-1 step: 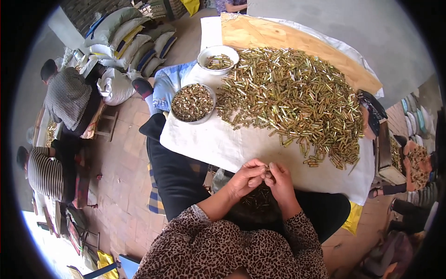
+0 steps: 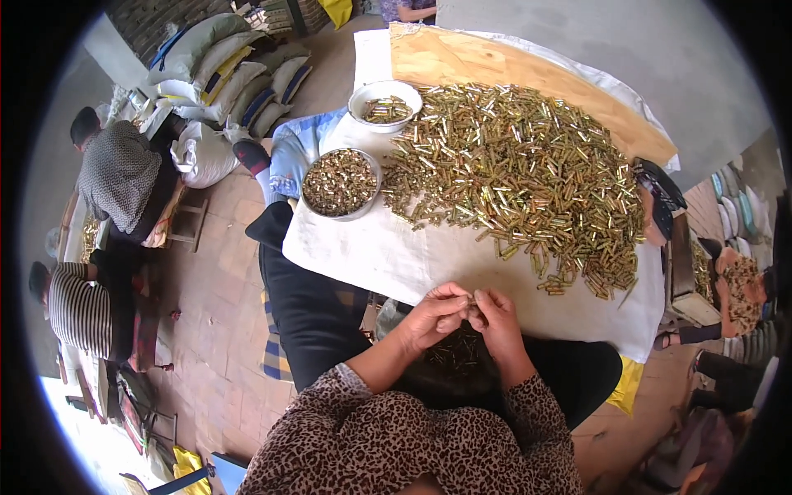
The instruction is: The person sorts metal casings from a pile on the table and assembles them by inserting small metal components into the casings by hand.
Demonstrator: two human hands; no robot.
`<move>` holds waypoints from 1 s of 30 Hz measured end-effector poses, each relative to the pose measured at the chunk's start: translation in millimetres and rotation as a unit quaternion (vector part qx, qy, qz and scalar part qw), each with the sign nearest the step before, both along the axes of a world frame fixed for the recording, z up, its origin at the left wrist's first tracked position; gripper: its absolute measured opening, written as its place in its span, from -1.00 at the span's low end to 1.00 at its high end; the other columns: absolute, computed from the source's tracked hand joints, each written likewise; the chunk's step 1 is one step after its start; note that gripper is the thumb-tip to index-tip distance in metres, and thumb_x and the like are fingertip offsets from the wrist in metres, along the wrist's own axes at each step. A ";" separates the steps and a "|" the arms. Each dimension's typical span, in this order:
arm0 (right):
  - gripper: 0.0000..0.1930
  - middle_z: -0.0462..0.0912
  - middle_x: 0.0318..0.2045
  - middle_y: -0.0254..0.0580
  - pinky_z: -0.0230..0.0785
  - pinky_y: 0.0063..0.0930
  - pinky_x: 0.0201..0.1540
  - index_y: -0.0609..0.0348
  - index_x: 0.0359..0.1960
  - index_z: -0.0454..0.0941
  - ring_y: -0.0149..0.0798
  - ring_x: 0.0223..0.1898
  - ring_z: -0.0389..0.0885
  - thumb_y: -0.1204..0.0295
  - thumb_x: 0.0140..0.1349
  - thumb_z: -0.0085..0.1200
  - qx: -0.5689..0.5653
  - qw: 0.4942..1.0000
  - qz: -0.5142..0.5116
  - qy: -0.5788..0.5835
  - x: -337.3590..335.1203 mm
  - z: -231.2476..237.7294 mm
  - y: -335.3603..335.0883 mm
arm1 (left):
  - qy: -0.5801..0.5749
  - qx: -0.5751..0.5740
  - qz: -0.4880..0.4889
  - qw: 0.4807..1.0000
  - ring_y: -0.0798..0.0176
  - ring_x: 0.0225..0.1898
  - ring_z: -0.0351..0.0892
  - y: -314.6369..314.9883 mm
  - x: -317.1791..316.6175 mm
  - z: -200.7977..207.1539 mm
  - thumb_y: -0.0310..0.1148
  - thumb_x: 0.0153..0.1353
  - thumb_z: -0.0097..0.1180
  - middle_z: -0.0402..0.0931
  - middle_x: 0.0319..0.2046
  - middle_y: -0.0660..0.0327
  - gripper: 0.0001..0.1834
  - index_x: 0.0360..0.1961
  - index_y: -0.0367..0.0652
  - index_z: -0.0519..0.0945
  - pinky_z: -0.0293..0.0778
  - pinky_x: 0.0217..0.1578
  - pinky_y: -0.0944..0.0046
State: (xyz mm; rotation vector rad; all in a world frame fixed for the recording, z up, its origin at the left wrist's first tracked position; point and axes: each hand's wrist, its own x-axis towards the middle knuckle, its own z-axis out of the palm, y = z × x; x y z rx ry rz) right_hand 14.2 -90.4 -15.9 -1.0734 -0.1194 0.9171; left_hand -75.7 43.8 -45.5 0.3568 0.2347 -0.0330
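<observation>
Left hand (image 2: 435, 317) and right hand (image 2: 498, 322) tip to tip, each closed to a narrow pinch on what looks like one small metal piece (image 2: 472, 303). Held in the gap between the two, right at the fingertips, so neither nearer than the other. Left hand on the left side of it, lower fingers curled in; right hand on the other side, thumb and forefinger angled toward the cloth-covered tabletop (image 2: 355, 257). Too much hidden by the fingertips to tell the long axis; perhaps crosswise, from hand to hand, but not certain.

Close by the fingertips, the near edge of the tabletop. Ahead and to the right, nearer the right hand, a broad heap of brass-coloured metal cylinders (image 2: 520, 177), jumbled, with long axes in every direction and a loose spur reaching toward the near edge. Ahead and to the left, nearer the left hand, a round metal bowl (image 2: 374, 195) filled with small metal bits; just past it, a white bowl (image 2: 384, 128) with cylinders like those of the heap. Along the far side of the heap, a pale wooden board (image 2: 511, 66). Below both hands, between the dark-trousered legs (image 2: 304, 318), scattered metal pieces (image 2: 454, 353) against something dark; container or cloth, cannot tell.
</observation>
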 end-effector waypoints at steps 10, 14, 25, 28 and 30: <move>-0.86 0.63 -0.25 -0.19 0.45 -0.27 -0.20 0.22 -0.29 0.57 -0.09 -0.25 0.56 0.45 0.14 0.09 -0.320 0.636 -0.029 -0.702 96.5 -11.0 -11.0 | 0.081 0.834 0.158 0.523 0.00 -0.12 0.51 95.4 63.2 34.2 -0.29 0.14 0.23 0.52 -0.14 0.03 -0.65 -0.05 -0.19 0.56 0.43 -0.05 0.15; -0.77 0.59 -0.11 -0.15 0.44 -0.22 -0.09 0.17 -0.22 0.57 -0.06 -0.10 0.53 0.51 0.05 0.04 -0.358 0.516 0.021 -0.778 113.3 -23.3 0.1 | 0.182 0.899 0.234 0.321 -0.21 0.25 0.18 137.3 128.8 8.1 -0.04 0.13 0.20 0.23 0.25 -0.05 -0.51 0.05 -0.03 0.55 0.16 0.20 -0.16; -0.88 0.49 -0.36 -0.16 0.48 -0.25 -0.31 0.15 -0.37 0.52 -0.11 -0.26 0.53 0.47 0.02 0.08 -0.397 0.506 -0.001 -0.766 103.1 -23.9 -8.7 | 0.106 0.943 0.115 0.294 -0.11 0.24 0.19 71.7 125.4 -8.9 -0.02 0.18 0.11 0.32 0.20 0.09 -0.56 0.07 0.13 0.54 0.06 0.23 -0.18; -0.93 0.46 -0.42 -0.19 0.47 -0.30 -0.37 0.12 -0.46 0.48 -0.15 -0.33 0.54 0.45 0.02 0.10 -0.427 0.458 0.002 -0.780 91.7 -29.4 -19.3 | 0.076 0.948 0.109 0.288 -0.11 0.22 0.21 51.3 105.9 -5.0 -0.04 0.19 0.10 0.31 0.21 0.09 -0.53 0.10 0.06 0.50 0.07 0.23 -0.17; -0.91 0.45 -0.46 -0.21 0.45 -0.33 -0.40 0.10 -0.50 0.44 -0.17 -0.36 0.54 0.44 0.02 0.12 -0.425 0.439 0.045 -0.791 81.4 -23.8 -25.3 | 0.056 0.948 0.094 0.300 -0.11 0.25 0.17 39.8 94.4 -2.6 -0.07 0.19 0.10 0.26 0.24 0.11 -0.50 0.13 0.00 0.47 0.02 0.25 -0.21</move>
